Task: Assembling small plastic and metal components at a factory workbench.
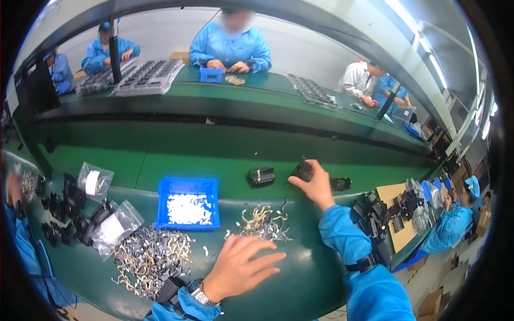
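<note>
My right hand [317,187] reaches over the far side of the bench, thumb and fingers closed around a black plastic part [303,171]. To its left stands a similar black part [261,177] with a pale strip across it, and to its right lies another black part [340,184]. My left hand [241,267] hovers above the near bench, fingers spread, holding nothing. Just beyond it is a small pile of thin grey and tan bent pieces [263,222]. A larger heap of such pieces [152,259] spreads to its left. Behind that heap sits a blue bin [188,184] containing small white pieces.
Black parts [67,200] and clear plastic bags [115,227] crowd the left. More black parts [370,213] and a cardboard sheet [399,238] lie on the right. Across the green bench [187,150], people in blue sit at a second table with trays [150,77].
</note>
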A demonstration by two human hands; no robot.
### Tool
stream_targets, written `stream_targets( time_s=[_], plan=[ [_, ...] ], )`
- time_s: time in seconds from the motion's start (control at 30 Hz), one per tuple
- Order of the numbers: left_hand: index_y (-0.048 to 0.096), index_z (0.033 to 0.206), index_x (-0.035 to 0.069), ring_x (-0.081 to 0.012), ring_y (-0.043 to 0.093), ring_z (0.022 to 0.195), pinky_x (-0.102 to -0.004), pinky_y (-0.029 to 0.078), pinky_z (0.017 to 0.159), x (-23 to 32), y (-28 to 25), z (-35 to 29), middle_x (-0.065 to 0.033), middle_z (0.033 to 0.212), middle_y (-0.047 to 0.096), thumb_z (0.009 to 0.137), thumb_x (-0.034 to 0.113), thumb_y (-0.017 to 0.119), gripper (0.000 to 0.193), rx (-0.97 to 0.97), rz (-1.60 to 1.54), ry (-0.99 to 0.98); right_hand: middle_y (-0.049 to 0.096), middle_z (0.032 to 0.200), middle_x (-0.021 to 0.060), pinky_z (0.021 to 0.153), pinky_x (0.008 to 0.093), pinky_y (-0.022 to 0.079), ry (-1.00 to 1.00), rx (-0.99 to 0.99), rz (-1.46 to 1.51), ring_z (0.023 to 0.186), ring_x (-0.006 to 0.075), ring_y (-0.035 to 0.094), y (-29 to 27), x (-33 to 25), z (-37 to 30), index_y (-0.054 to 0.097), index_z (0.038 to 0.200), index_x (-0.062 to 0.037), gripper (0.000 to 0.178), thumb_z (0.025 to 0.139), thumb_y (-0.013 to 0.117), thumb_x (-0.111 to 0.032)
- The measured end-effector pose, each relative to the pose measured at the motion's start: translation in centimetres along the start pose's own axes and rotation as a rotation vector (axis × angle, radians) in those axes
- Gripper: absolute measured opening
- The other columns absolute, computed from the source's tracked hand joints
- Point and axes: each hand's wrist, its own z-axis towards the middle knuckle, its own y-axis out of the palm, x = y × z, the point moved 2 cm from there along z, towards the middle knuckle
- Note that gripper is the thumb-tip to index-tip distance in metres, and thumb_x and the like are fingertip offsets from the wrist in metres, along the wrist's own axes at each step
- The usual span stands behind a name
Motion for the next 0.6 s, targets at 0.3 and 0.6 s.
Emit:
stream_targets(
  time_s=[0.3,0.6],
  plan=[
    [0.084,0.111,0.023,-0.0217,0.063,0.106,-0.0383,0.045,0.09,-0.8,-0.2,-1.2,0.0058,0.114,0.072,0.086,0.03,0.085,0.026,-0.032,0.056,-0.019,0.053,0.155,0.0167,0.121,0.0554,0.035,-0.055,0.095,-0.396,0.144,0.0424,0.043,-2.2,1.7,-1.4,0.045,0.158,-0.0123,0.099,0.07,0.089,-0.028],
    [0.084,0.099,0.016,-0.0244,0.065,0.095,-0.0395,0.048,0.087,-0.7,-0.7,-0.5,0.0013,0.097,0.074,0.083,0.017,0.086,0.016,0.128,0.078,-0.094,0.066,0.131,0.0184,0.106,0.0456,0.052,-0.074,0.041,-0.181,0.119,0.0362,0.066,-5.8,1.6,-4.2,0.056,0.15,-0.0116,0.087,0.069,0.086,-0.021]
  ],
)
